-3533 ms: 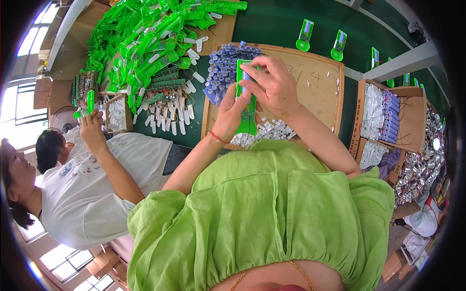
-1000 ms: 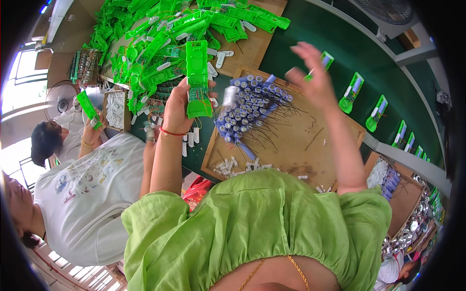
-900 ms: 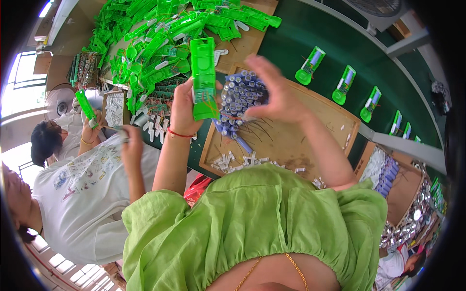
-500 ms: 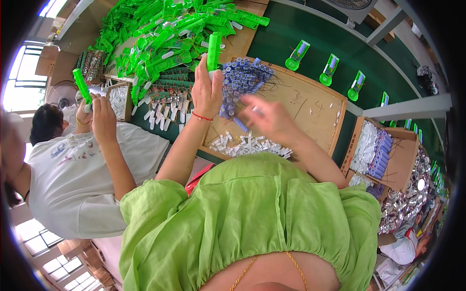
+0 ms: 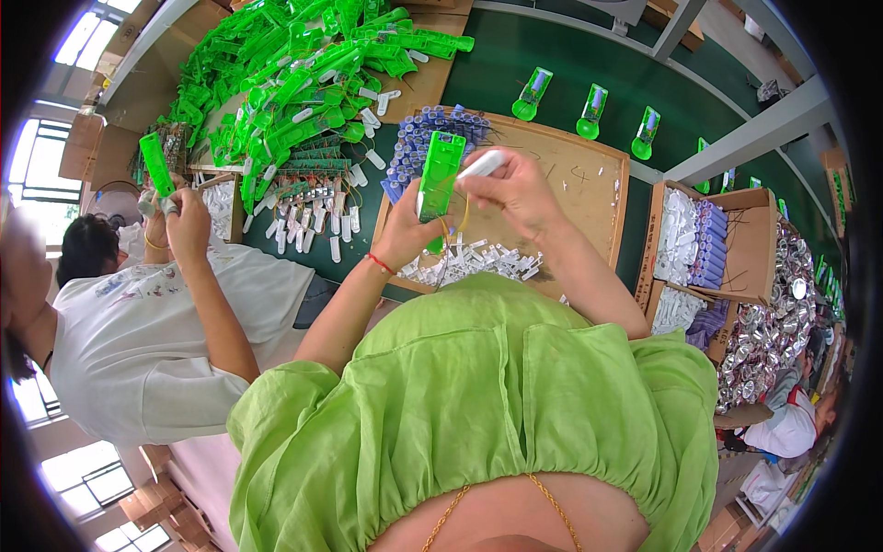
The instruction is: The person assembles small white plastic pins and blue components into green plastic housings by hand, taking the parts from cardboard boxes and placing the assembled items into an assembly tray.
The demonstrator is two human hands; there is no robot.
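My left hand [image 5: 406, 235] is closed around the lower part of a long bright green plastic casing [image 5: 442, 170], its hollow side facing up. Just right of it, my right hand [image 5: 522, 195] pinches a white oblong plastic piece [image 5: 482, 166] between thumb and fingers. A thin yellow wire [image 5: 463, 215] runs between the white piece and the casing. Behind the casing lies a heap of blue-purple wrapped cylinders [image 5: 409, 150] with thin dark leads. Small white plastic parts [image 5: 492, 260] are spread below my hands, along the near edge of a shallow wooden tray [image 5: 589, 216].
A large pile of green casings [image 5: 294, 74] fills the far left. White pieces on wires [image 5: 317, 216] hang beside it. Filled green casings [image 5: 593, 110] stand spaced along the green surface [image 5: 501, 55]. Cardboard boxes [image 5: 750, 241] hold parts at right. A co-worker's hand [image 5: 189, 221] works at left.
My left hand has come nearer and right, and the casing now shows its hollow side. My right hand, blurred before, has risen beside it with the white piece. The head view has shifted slightly.
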